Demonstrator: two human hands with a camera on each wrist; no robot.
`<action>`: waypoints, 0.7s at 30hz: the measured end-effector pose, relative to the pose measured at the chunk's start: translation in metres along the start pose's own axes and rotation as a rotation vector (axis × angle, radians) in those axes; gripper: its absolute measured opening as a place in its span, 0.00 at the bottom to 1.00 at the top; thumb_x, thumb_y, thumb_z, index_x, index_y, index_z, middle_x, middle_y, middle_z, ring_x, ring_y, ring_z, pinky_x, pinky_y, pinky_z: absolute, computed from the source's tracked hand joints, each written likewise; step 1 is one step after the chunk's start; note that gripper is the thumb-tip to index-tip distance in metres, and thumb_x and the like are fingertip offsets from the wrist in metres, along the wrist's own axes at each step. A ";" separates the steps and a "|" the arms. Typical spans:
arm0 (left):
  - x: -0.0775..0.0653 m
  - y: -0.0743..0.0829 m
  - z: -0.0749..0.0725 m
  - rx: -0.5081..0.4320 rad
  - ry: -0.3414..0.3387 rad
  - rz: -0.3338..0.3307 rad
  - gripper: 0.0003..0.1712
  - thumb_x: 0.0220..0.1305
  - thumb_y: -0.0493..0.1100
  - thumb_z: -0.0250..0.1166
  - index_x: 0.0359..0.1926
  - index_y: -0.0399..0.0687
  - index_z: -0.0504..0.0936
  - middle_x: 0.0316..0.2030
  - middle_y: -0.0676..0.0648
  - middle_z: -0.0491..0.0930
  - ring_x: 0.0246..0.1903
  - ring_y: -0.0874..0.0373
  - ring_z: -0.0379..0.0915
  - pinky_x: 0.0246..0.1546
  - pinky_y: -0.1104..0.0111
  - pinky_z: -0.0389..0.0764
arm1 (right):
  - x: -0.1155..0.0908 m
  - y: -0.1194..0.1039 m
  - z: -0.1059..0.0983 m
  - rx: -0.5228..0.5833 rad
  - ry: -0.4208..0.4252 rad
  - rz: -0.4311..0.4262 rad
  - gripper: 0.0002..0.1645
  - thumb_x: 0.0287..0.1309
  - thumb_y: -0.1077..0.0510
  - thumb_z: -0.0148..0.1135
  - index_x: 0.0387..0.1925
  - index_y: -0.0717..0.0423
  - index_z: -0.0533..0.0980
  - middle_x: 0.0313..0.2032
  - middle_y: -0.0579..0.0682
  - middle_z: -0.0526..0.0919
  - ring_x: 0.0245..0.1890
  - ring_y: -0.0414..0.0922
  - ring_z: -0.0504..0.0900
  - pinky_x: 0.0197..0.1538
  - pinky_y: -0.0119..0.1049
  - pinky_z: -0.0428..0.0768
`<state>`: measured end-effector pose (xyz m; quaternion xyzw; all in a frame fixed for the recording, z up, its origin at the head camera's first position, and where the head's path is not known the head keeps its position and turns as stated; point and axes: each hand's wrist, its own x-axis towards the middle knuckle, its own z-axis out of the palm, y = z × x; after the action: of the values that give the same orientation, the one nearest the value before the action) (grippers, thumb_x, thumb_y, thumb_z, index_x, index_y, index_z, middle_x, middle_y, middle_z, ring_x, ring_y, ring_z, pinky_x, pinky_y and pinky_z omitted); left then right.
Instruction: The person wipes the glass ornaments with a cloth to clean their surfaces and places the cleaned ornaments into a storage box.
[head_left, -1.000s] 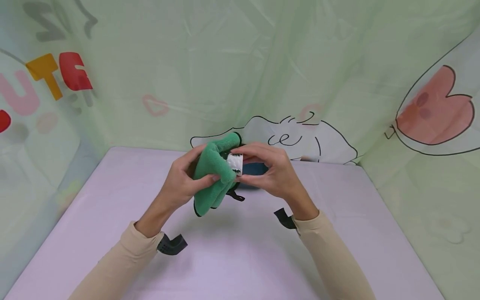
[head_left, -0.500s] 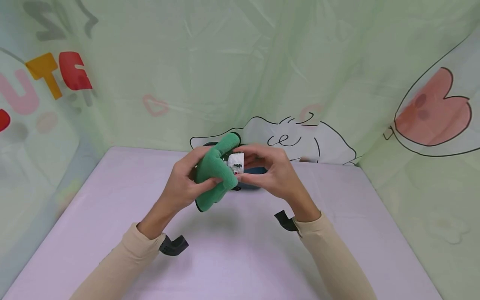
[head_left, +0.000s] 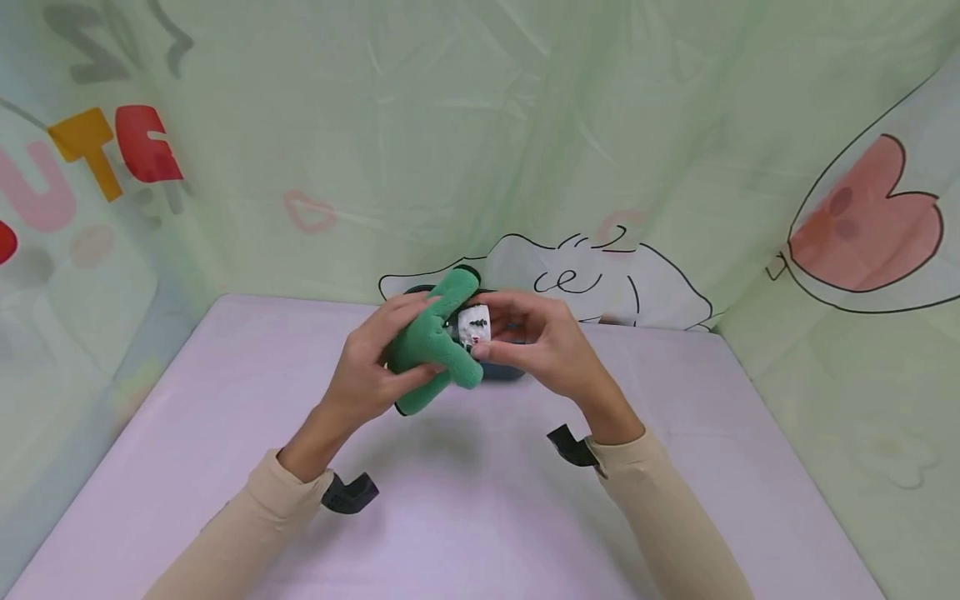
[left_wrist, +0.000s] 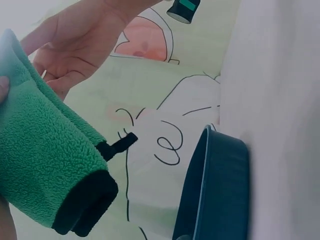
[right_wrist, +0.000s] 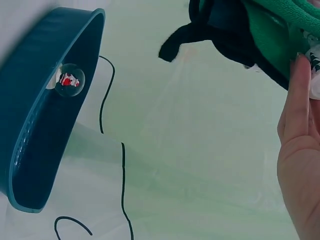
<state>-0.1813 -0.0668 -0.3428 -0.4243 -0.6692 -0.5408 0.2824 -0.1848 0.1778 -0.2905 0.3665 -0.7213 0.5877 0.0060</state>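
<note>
While the head view looked down, the left hand (head_left: 367, 354) held a green cloth (head_left: 426, 343) between thumb and fingers, the cloth folded about one end of a white ornament (head_left: 474, 323) with dark markings. The right hand (head_left: 546, 340) pinched that ornament near its other end, so it lay between the two hands, raised over the pale table (head_left: 480, 533). Beyond the hands stood a blue bin (head_left: 504, 372), largely hidden behind them.

From the left wrist, the cloth's black edging (left_wrist: 87, 197) and a black tab (left_wrist: 123, 144) came into sight, the tab pointing away from the left hand. There the cloth covered the ornament, and the right hand's grip could not be told.

Only the right wrist view showed the bin's inside, where a clear globe (right_wrist: 71, 81) with a red-and-white figure sat well apart from the right hand. At that hand's fingertips (right_wrist: 301, 62), part of the ornament appeared against the cloth.
</note>
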 end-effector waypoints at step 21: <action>0.006 0.014 0.000 -0.153 0.044 -0.266 0.34 0.51 0.24 0.72 0.62 0.38 0.78 0.47 0.40 0.83 0.41 0.55 0.81 0.42 0.65 0.86 | -0.001 0.006 0.002 -0.082 -0.016 -0.235 0.33 0.49 0.77 0.73 0.59 0.70 0.76 0.55 0.61 0.81 0.53 0.51 0.82 0.53 0.46 0.85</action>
<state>-0.1720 -0.0643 -0.3311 -0.3403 -0.6698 -0.6322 0.1896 -0.1867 0.1768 -0.2966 0.4528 -0.6968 0.5499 0.0840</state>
